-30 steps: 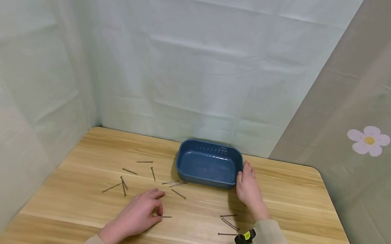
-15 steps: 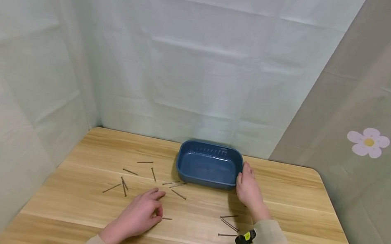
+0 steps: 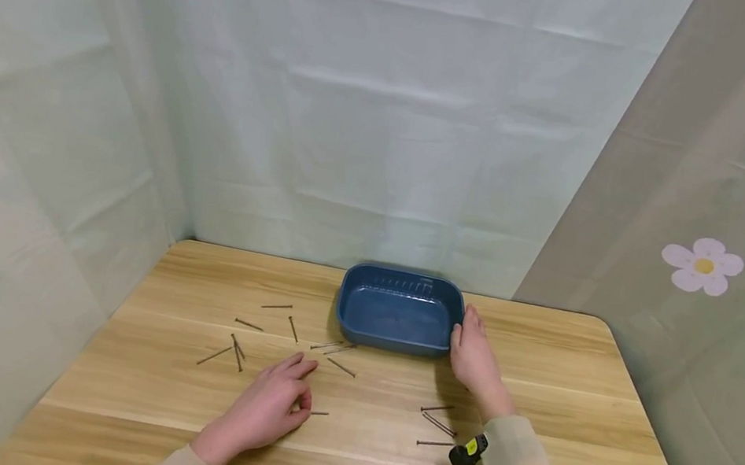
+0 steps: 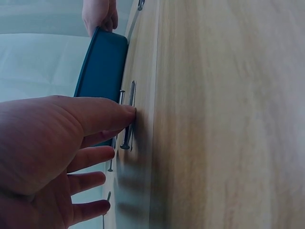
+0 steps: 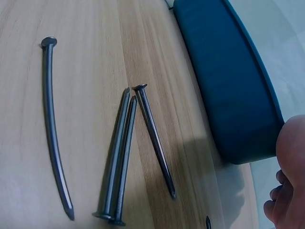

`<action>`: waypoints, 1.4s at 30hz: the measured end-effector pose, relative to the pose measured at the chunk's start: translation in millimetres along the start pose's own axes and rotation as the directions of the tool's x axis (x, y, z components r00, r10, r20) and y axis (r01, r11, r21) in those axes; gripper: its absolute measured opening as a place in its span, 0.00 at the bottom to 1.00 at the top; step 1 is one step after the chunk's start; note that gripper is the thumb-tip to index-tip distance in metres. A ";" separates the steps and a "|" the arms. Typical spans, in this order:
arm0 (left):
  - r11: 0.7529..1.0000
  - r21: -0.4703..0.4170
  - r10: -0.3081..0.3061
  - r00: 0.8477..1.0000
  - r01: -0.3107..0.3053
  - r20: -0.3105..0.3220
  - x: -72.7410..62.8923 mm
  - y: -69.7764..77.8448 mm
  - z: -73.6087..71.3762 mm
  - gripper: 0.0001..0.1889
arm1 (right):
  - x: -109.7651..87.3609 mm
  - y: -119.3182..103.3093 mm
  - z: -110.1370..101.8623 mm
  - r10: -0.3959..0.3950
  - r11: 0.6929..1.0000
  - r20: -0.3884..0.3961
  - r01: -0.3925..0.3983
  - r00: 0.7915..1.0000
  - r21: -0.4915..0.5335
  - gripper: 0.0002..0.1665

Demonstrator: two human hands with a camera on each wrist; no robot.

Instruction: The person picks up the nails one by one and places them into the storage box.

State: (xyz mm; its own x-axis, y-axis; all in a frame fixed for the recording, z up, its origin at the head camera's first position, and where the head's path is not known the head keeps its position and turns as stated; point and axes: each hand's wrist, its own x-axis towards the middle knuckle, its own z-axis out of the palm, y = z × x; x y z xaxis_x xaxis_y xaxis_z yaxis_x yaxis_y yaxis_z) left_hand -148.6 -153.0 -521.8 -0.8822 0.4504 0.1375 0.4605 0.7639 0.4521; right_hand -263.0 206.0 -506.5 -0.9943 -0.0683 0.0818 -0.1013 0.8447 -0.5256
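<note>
My left hand (image 3: 272, 401) is low over the table, thumb and index finger pinching a steel nail (image 3: 319, 413) that lies on the wood. In the left wrist view, the thumb covers part of this nail (image 4: 127, 136); the other fingers are spread. A blue rectangular tray (image 3: 396, 345) stands at the back of the table, with nothing visible inside. Against its right end rests my right hand (image 3: 475, 358), fingers along the outside wall. The right wrist view shows its thumb (image 5: 291, 145) touching the tray's corner.
Several loose nails (image 3: 248, 324) are scattered on the left of the wooden table (image 3: 541, 352), some close to the tray's front. Another group of nails (image 3: 437, 424) lies beside the right forearm, which wears a small black device (image 3: 466, 456). Curtains hang behind and at both sides.
</note>
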 end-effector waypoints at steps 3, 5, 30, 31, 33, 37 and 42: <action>1.000 -0.001 0.001 1.000 -0.001 -0.001 -0.2 -0.9 0.1 0.15 | 0.3 -0.4 -0.7 -0.006 1.000 -0.003 0.006 1.000 0.002 0.36; 1.000 0.002 0.000 1.000 0.000 0.000 -0.4 -1.5 0.3 0.15 | 0.0 -0.5 -1.0 -0.008 1.000 -0.004 0.008 1.000 -0.002 0.36; 0.999 0.018 0.036 0.994 -0.034 -0.105 24.1 6.0 -13.1 0.12 | 0.7 -2.2 -2.0 0.031 0.999 0.024 -0.031 0.999 -0.009 0.37; 0.999 0.018 0.038 0.993 -0.036 -0.110 25.5 6.9 -13.9 0.12 | 0.8 -2.2 -1.7 0.032 0.999 0.024 -0.032 0.999 -0.011 0.37; 0.999 0.020 0.039 0.992 -0.037 -0.119 28.3 9.1 -15.7 0.12 | 1.0 -2.3 -1.5 0.029 0.999 0.020 -0.029 0.999 -0.013 0.37; 0.999 0.018 0.037 0.990 -0.035 -0.134 34.1 12.9 -18.4 0.11 | 1.4 -1.7 -0.6 0.021 1.000 0.011 -0.020 1.000 -0.019 0.36; 1.000 0.011 0.010 0.993 -0.009 -0.122 41.9 18.6 -21.4 0.11 | 1.1 -0.3 -0.8 0.019 1.000 0.013 -0.018 1.000 -0.017 0.36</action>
State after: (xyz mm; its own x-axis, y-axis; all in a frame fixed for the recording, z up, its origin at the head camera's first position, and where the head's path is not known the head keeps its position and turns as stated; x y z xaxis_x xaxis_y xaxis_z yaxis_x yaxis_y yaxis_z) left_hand -179.1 -129.8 -488.8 -0.8828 0.3986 0.2484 0.4695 0.7646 0.4415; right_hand -264.0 206.1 -505.6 -0.9964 -0.0593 0.0611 -0.0823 0.8546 -0.5127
